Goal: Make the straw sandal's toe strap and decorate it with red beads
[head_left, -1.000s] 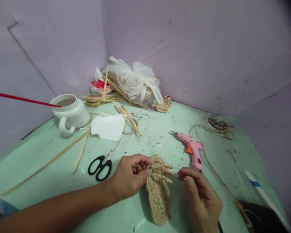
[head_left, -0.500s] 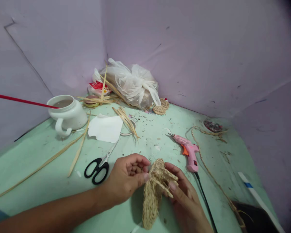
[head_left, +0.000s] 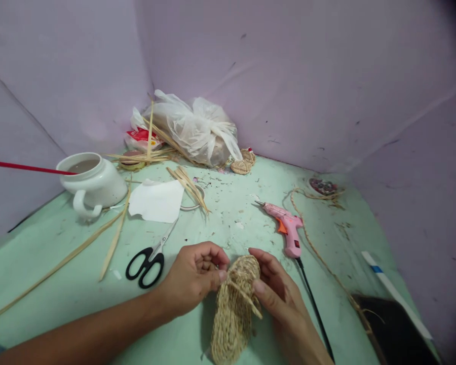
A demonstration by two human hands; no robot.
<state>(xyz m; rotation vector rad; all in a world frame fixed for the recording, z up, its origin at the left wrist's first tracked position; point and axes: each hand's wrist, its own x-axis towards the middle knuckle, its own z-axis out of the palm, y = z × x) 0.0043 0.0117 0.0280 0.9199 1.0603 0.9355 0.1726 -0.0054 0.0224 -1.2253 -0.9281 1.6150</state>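
A small woven straw slipper (head_left: 233, 309) lies on the green table (head_left: 61, 284) close to me. My left hand (head_left: 192, 279) pinches its toe end from the left, fingers curled. My right hand (head_left: 279, 296) grips the slipper's right side, thumb pressing a loose straw strap across the top. A pink glue gun (head_left: 285, 228) lies just beyond my right hand, its black cord running toward me. Black-handled scissors (head_left: 150, 256) lie to the left of my left hand.
A white mug (head_left: 93, 185) with a red stick (head_left: 23, 166) stands at the far left. White paper (head_left: 155, 200), straw strips (head_left: 188, 182), a tied plastic bag (head_left: 192, 129) and a braided cord (head_left: 319, 243) lie farther back. Lilac walls close in the table.
My right hand moved left from beside the glue gun and took hold of the slipper. The loose straps have been pressed down over the slipper. The view drifted slightly.
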